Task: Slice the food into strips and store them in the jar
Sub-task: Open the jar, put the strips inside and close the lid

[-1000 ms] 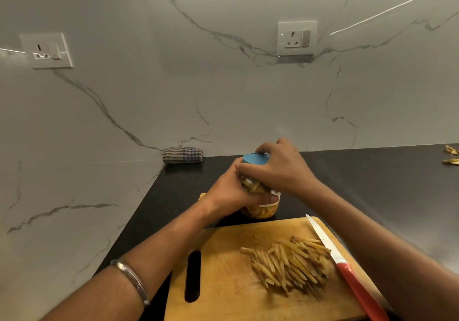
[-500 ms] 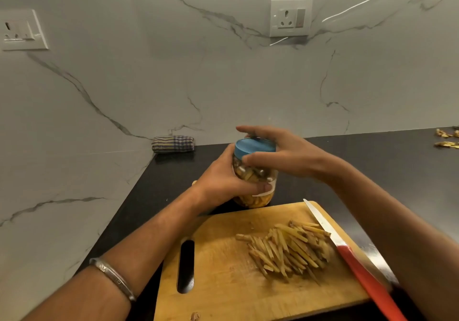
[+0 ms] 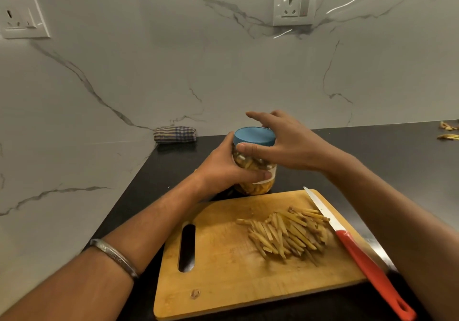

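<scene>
Jar (image 3: 258, 184) behind board (image 3: 223, 266); strips (image 3: 285, 233) on board

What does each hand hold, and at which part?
The left hand grips the jar around its clear body. The right hand holds the blue lid at its rim.

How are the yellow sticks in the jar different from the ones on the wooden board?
The strips in the jar are shut in under a blue lid, jumbled together; the strips on the cutting board lie loose in an open pile, mostly pointing the same way. The left hand grips the jar and the right hand is on the lid; nothing holds the board pile, though the knife lies beside it. Both look pale yellow and thin.
</scene>
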